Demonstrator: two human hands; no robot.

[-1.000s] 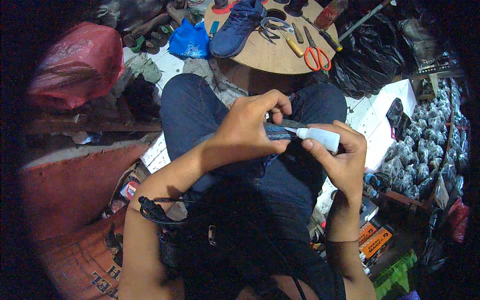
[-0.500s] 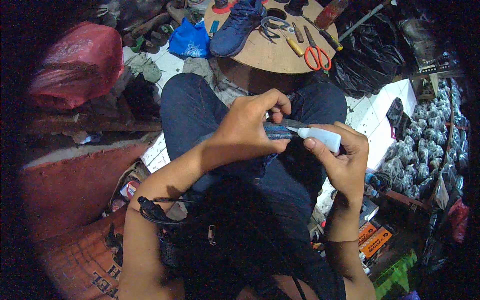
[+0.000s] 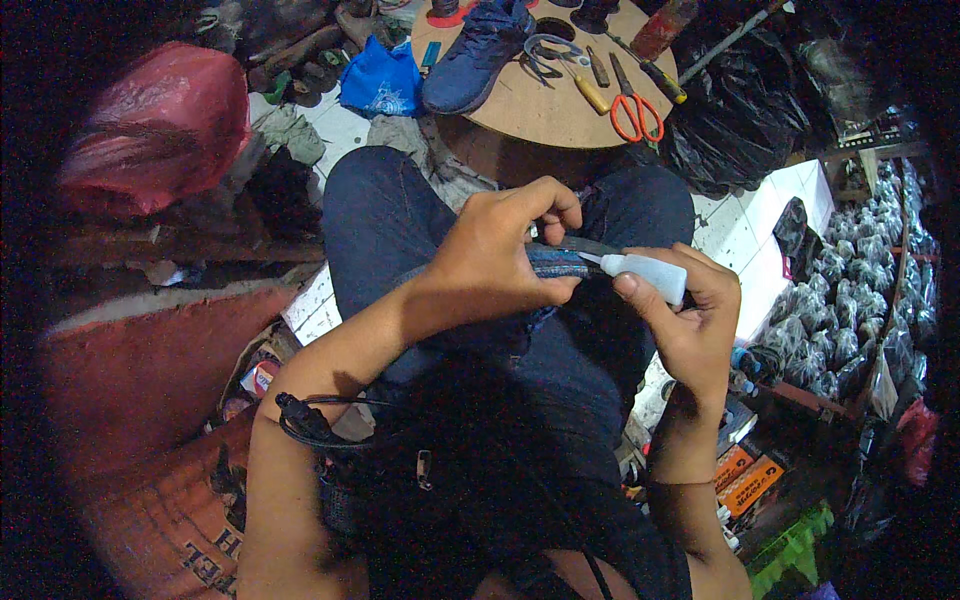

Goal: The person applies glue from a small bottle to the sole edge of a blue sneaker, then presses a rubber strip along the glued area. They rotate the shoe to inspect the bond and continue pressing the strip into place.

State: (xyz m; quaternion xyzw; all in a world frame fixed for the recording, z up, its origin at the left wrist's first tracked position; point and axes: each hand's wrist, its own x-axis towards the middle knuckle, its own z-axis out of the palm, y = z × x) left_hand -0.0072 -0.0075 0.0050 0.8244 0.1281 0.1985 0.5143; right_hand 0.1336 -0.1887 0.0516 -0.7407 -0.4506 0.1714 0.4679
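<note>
My left hand (image 3: pixel 495 245) grips a dark strip with a blue layered edge (image 3: pixel 552 262) over my lap, thumb below it and fingers curled above. In my right hand (image 3: pixel 690 315) is a small white squeeze bottle (image 3: pixel 648 275), held sideways with its narrow nozzle pointing left at the strip's edge. Whether the tip touches the strip I cannot tell for sure. Part of the strip is hidden behind my left hand.
Ahead, a round wooden board (image 3: pixel 540 115) carries a navy shoe (image 3: pixel 465 65), orange scissors (image 3: pixel 635 115) and several tools. A blue bag (image 3: pixel 380 75) lies beside it, a red bag (image 3: pixel 160 130) at left, black bags (image 3: pixel 740 120) and bagged items (image 3: pixel 830 300) at right.
My right hand and the bottle have shifted slightly to the right along the strip's edge. My left hand holds almost the same position.
</note>
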